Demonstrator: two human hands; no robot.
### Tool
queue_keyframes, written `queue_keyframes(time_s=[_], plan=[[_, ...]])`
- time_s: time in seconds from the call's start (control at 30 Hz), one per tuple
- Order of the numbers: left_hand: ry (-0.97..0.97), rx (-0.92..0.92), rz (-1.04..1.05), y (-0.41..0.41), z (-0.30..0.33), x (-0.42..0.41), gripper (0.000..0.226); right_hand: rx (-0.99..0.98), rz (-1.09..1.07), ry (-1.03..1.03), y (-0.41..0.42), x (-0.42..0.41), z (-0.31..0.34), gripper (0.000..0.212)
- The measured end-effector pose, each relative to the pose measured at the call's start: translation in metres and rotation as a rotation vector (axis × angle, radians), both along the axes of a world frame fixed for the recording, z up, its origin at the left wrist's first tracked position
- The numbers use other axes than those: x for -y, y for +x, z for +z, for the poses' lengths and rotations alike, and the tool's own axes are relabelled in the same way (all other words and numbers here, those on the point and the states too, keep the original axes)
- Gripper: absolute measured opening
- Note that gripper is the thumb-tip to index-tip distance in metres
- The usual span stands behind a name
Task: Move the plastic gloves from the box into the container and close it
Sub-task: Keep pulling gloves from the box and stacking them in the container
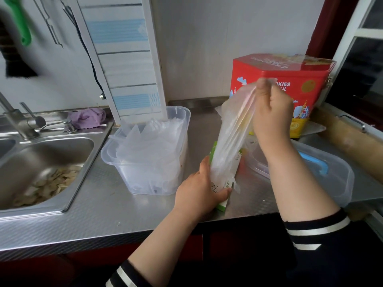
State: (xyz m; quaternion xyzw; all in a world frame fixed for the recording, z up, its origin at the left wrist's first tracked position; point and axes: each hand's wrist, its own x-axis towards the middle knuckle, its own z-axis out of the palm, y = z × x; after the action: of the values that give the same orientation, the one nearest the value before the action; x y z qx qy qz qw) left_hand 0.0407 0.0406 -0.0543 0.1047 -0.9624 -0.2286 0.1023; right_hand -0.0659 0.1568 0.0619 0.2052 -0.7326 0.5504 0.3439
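A small green and white glove box [224,184] stands on the steel counter, gripped at its side by my left hand [202,188]. My right hand [271,114] is raised above it and pinches a bunch of clear plastic gloves [230,139] that stretches from my fingers down into the box. To the left stands the clear plastic container [182,129], open and holding a loose heap of clear gloves [149,148]. Its clear lid with a blue handle [331,172] lies on the counter to the right, partly behind my right forearm.
A steel sink [41,168] with food scraps and a tap lies at the left. A red cookie tin [290,79] stands at the back right. A white panel [128,59] leans into the container. A purple cloth [87,118] lies behind the sink. The counter edge [103,235] runs near me.
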Motion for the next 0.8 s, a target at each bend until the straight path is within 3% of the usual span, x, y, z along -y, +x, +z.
queue_keyframes(time_s=[0.07,0.13,0.2,0.23,0.33,0.43,0.5,0.53,0.6,0.7,0.73,0.8], plan=[[-0.022,0.034,0.0,-0.002,0.005,0.0,0.103,-0.014,0.07,-0.166,0.0,-0.006,0.017,0.044],[0.095,0.017,-0.08,-0.002,0.012,0.0,0.113,0.01,0.172,-0.294,-0.004,-0.013,0.033,0.047],[0.459,-0.162,-0.229,0.008,0.027,-0.005,0.103,0.072,0.288,-0.354,-0.011,-0.02,0.043,0.054],[0.668,-0.268,-0.293,0.015,0.037,-0.008,0.096,0.107,0.347,-0.391,-0.014,-0.023,0.045,0.043],[1.002,-0.427,-0.461,0.026,0.069,-0.009,0.117,0.183,0.454,-0.439,-0.016,-0.023,0.045,0.026],[1.221,-0.392,-0.616,0.026,0.094,0.003,0.13,0.223,0.486,-0.466,-0.015,-0.016,0.038,0.025],[1.405,-0.288,-0.551,0.018,0.113,0.017,0.124,0.242,0.441,-0.399,-0.014,-0.008,0.033,0.024],[1.427,-0.228,-0.504,0.014,0.122,0.023,0.121,0.25,0.409,-0.34,-0.012,-0.003,0.031,0.024],[1.281,-0.154,-0.463,0.009,0.134,0.039,0.11,0.273,0.354,-0.235,-0.011,0.01,0.027,0.024],[0.974,-0.23,-0.459,0.011,0.145,0.056,0.032,0.277,0.309,-0.128,-0.015,0.033,0.023,0.025],[0.907,-0.232,-0.427,0.012,0.149,0.062,0.022,0.284,0.3,-0.093,-0.018,0.04,0.022,0.025],[0.775,-0.236,-0.346,0.012,0.162,0.074,0.025,0.294,0.278,-0.027,-0.021,0.054,0.019,0.026]])
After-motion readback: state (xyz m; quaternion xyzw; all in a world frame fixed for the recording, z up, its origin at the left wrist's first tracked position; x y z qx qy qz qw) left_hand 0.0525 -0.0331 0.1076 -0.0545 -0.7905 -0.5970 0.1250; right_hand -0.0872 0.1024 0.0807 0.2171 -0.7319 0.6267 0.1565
